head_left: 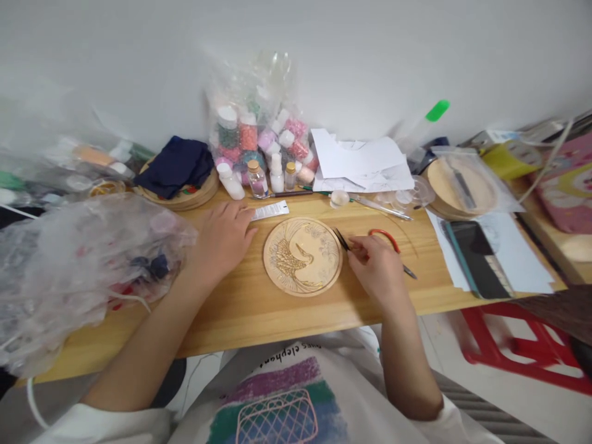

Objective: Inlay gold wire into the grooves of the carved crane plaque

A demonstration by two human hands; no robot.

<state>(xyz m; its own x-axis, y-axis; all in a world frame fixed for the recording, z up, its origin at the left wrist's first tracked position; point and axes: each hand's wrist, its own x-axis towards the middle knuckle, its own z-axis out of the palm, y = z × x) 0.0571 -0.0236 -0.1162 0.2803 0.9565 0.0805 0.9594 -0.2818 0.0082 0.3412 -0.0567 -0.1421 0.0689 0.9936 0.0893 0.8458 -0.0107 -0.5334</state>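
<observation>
Wooden table [254,314]; round carved bird plaque [303,257], flat upon it between the hands, best kept steady; left hand [226,235], palm down, fingers loosely apart, by a printed slip [272,210]; right hand [377,268], clamped on dark tweezers [343,241] at the plaque's rim, best used lightly over fine grooves.

Head-worn camera looks down across the table [240,314].

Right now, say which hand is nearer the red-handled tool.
Right: the right hand is close beside the red-handled tool; the left hand is across the carved disc.
</observation>
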